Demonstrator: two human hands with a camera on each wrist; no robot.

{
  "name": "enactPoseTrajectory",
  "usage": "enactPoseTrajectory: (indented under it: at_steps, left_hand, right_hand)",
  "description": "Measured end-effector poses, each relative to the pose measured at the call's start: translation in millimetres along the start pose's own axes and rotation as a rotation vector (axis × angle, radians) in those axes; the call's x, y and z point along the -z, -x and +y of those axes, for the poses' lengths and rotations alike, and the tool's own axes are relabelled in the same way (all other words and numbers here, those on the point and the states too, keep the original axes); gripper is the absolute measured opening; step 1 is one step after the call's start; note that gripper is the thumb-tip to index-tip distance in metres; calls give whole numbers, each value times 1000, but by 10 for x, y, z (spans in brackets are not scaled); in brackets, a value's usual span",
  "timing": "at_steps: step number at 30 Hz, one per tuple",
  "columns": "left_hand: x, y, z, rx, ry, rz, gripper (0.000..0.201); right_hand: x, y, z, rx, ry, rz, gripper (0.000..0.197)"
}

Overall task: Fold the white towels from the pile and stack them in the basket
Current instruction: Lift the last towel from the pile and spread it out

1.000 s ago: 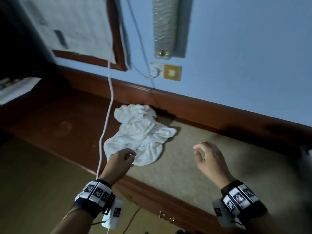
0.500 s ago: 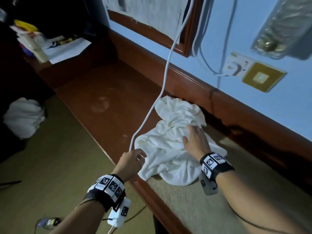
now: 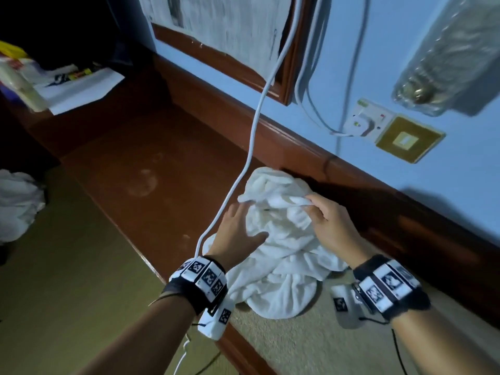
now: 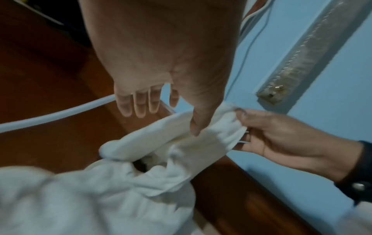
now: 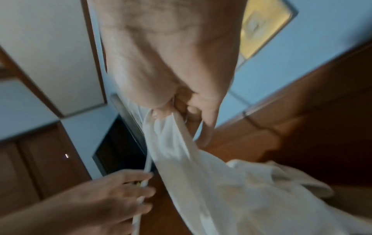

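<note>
Your right hand (image 3: 331, 223) pinches a raised fold of the towel (image 3: 281, 247) between thumb and curled fingers. Your left hand (image 3: 238, 231) lies spread and flat on the cloth, fingers straight, gripping nothing. The towel sits crumpled on the ledge (image 3: 151, 169) below the wall (image 3: 446, 185), half on the wood and half on the pale mat (image 3: 311, 345). The white cable (image 3: 251, 147) runs down just beside your left hand.

To do this step well, I'd say lift with the right pinch until one edge hangs free, then walk the left hand along that edge to a corner. Take that corner before you shake the towel out. Keep your left fingers clear of the cable; in the right wrist view it seems to pass between them, though the blur makes that hard to settle. Spread the cloth flat on the mat before the first fold.

No basket shows in any view. A second white heap (image 3: 19, 204) lies at far left.

There is print on the papers (image 3: 81, 87) and the framed sheet (image 3: 216, 20), all too small to read. No brand is legible.
</note>
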State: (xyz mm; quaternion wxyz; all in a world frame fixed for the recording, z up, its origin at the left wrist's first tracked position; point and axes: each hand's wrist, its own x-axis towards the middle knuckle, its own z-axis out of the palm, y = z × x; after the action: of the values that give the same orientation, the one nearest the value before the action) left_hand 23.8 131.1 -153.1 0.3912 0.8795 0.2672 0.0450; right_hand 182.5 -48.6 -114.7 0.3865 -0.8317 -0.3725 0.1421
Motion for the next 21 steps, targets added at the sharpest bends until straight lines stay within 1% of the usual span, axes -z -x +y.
enactPoseTrajectory:
  at_steps: [1, 2, 3, 4, 5, 7, 8, 9, 11, 13, 15, 17, 18, 19, 20, 21]
  left_hand:
    - [7, -67, 175, -67, 19, 36, 84]
    - [30, -116, 386, -124, 27, 53, 90]
    - [55, -144, 598, -188, 35, 50, 90]
    - [78, -153, 798, -238, 39, 23, 83]
    - [80, -147, 954, -274, 59, -26, 68]
    - [57, -35, 1194, -259, 78, -139, 31]
    - [29, 39, 1248, -232, 87, -174, 25]
    - [-10, 117, 1262, -210, 115, -200, 24]
    - [-71, 267, 1219, -190, 153, -251, 15]
    - [-58, 421, 1160, -167, 239, -311, 11]
    - [31, 558, 1163, -177, 323, -322, 9]
    - [213, 730, 1357, -271, 365, -298, 8]
    - [323, 813, 1513, -332, 363, -286, 11]
    - [446, 908, 1705, -394, 362, -280, 14]
    - [573, 1014, 1925, -467, 347, -282, 14]
    - [682, 1120, 2141, -560, 333, -291, 15]
  right_hand:
    - [160, 112, -165, 45, -52, -2, 21]
    - [323, 217, -345, 83, -95, -5, 24]
    - [488, 328, -527, 116, -125, 1, 25]
    - [648, 445, -697, 147, -150, 17, 24]
    - [802, 566, -850, 167, -175, 48, 24]
    - [1065, 823, -1086, 167, -230, 138, 23]
    - [1175, 963, -1181, 158, -268, 193, 21]
    - [1266, 1109, -1257, 144, -304, 255, 20]
    - [1435, 1401, -1407, 129, -346, 389, 23]
    - [1581, 1665, -1518, 120, -336, 507, 26]
    - [1702, 1922, -1551, 103, -302, 574, 24]
    - [1812, 2180, -1544, 37, -213, 627, 34]
    - [1862, 2305, -1506, -16, -136, 648, 36]
    - [1909, 2421, -1442, -60, -53, 643, 33]
    - [1938, 2555, -1421, -128, 35, 613, 21]
    - [1948, 2685, -1412, -196, 96, 544, 2]
